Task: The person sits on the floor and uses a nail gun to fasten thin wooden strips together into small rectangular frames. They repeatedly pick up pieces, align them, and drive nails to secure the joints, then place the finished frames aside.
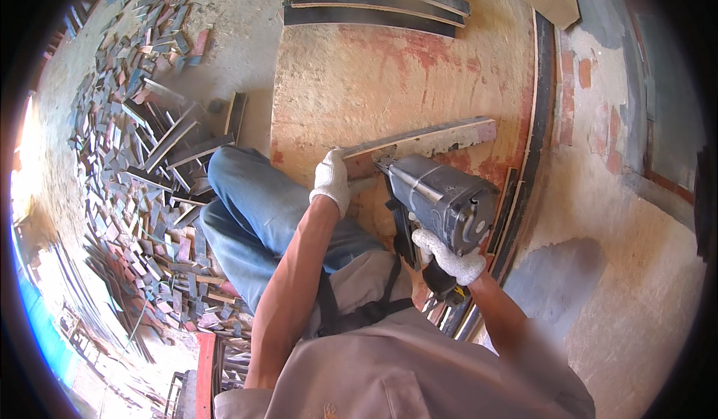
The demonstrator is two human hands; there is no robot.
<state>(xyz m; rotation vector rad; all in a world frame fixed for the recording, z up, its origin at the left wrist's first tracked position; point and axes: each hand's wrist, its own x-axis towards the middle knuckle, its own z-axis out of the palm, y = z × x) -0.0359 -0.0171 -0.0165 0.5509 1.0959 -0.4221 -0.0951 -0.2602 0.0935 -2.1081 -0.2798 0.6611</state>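
My left hand (332, 181), in a white knit glove, presses on the near end of a narrow plywood strip (434, 138) that lies across a large reddish plywood board (389, 75). My right hand (451, 257), also gloved, grips the handle of a grey nail gun (441, 198). The gun's nose points at the strip just right of my left hand. My knee in blue jeans (254, 202) rests beside the board's left edge.
Several dark curved plywood strips (374, 4) lie stacked at the board's far end. A long dark curved strip (535, 142) runs along the board's right edge. A big heap of wood offcuts (142, 142) covers the floor on the left. A patched concrete floor (628, 217) is on the right.
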